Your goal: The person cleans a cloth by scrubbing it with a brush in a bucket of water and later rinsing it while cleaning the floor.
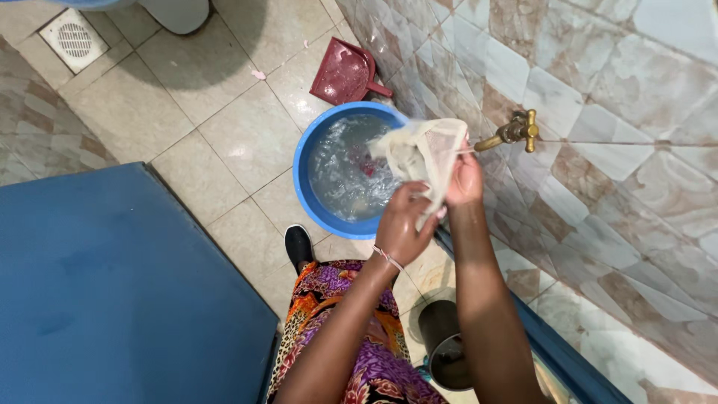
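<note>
Seen from the head camera, a person in a bright patterned skirt stands over a round blue plastic basin (305, 176) of sudsy water on a beige tiled floor (224, 127), holding a wet, cream-coloured piece of thin cloth (422, 150) above the basin's right rim. The left hand (404, 224) is closed around the cloth's lower end, fingers wrapped tight on the bunched fabric; the right hand (465, 182) grips the cloth higher up, pinching it near a brass wall tap (516, 131) that juts from the marbled wall tiles (621, 112). The cloth hangs clear of the water, spread between the two hands, and looks soaked through, so the washing seems well under way. A dark red shape (366, 166) shows beneath the foam, which suggests that at least one more item sits in the basin unwashed or unrinsed. Whether water runs from the tap cannot be told. A dark red plastic dustpan (345, 73) leans at the foot of the wall beyond the basin, a square floor drain (73, 39) lies at upper left, a large blue flat surface (112, 299) fills the lower left, and a small dark bucket (449, 348) stands by the person's black shoe (298, 245) side, near the wall.
</note>
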